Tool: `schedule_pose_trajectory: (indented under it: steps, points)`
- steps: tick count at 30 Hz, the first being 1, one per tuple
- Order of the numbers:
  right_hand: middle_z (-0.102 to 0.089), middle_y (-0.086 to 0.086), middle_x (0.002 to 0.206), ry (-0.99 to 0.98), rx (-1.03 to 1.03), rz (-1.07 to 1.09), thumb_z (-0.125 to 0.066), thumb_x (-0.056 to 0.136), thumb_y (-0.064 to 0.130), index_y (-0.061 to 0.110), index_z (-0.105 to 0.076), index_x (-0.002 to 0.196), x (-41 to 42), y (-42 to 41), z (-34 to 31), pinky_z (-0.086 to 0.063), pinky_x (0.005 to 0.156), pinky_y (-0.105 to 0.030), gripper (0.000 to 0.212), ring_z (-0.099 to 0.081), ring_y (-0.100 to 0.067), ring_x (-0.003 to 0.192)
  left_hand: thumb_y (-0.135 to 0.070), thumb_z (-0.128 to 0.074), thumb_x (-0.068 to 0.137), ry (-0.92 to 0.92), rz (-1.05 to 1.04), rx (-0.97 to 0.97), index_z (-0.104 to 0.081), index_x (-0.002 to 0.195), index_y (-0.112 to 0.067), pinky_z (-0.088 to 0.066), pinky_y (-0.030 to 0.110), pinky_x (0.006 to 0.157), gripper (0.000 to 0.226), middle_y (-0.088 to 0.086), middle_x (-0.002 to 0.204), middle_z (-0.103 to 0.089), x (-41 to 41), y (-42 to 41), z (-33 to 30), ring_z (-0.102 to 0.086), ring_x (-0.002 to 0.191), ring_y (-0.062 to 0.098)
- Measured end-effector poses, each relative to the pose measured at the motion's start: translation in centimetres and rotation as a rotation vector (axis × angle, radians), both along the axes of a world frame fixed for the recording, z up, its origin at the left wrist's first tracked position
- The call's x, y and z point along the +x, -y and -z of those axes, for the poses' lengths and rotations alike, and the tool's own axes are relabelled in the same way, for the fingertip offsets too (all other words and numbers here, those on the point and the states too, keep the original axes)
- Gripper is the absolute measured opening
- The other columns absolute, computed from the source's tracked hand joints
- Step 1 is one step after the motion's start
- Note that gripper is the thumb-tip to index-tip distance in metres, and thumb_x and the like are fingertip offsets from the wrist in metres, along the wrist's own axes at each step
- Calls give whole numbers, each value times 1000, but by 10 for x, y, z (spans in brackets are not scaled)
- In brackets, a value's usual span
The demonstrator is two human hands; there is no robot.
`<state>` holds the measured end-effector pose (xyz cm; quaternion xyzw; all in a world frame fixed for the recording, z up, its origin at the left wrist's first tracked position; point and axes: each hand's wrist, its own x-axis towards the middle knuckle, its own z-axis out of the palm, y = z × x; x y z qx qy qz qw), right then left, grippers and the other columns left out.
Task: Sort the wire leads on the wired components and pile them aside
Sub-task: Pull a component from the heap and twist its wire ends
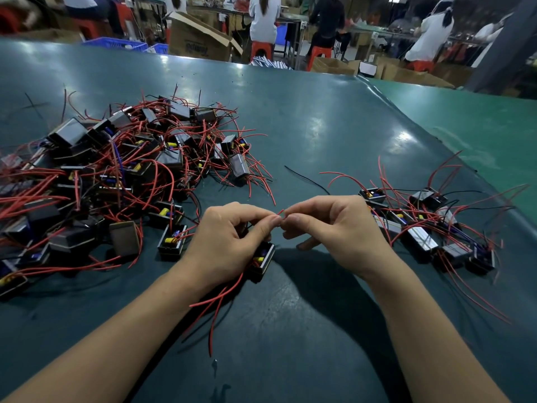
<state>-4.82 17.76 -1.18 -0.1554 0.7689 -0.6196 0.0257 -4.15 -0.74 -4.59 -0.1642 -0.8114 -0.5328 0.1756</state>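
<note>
Table mat (305,117): dark teal, glossy; a brighter green mat (476,123) is seen at right. Component piles, left (116,170) and right (430,228): black housings, red leads, some black leads, yellow and blue parts inside. Lead pinched between the hands (281,213): red. Stools (261,49) behind: red-orange. Crates (116,43): blue.

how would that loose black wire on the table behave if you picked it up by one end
The black wire is thin and lies in a gentle curve, so it would likely droop rather than stay straight. With nothing attached, it probably weighs almost nothing. Being so slim on the smooth table, it may take a fingertip pinch to lift.
</note>
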Motion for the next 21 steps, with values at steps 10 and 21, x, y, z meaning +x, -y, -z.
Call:
schedule_pose_trajectory:
  steps: [10, 21]
  points:
    - [-71, 4, 75, -582, 329, 68, -75, 82, 10, 9, -76, 84, -2, 0, 6, -47, 61, -10, 3, -65, -7, 65, -25, -66, 85, -149, 7, -223, -79, 87, -18, -41, 26, 71, 15, -13, 66, -66, 0, 2, -2, -56, 63, 11]
    - [-66, -3, 61, 13, 50, -24, -70, 85, 8, 13, -72, 77, -3, -9, 0, -47, 43, -22, 9, -63, -14, 57, -21, -66, 88, -318, 127, -365, -77, 84, -15, -37, 33, 61, 13, -18, 64, -48, 2, 7, -6, -35, 62, 6]
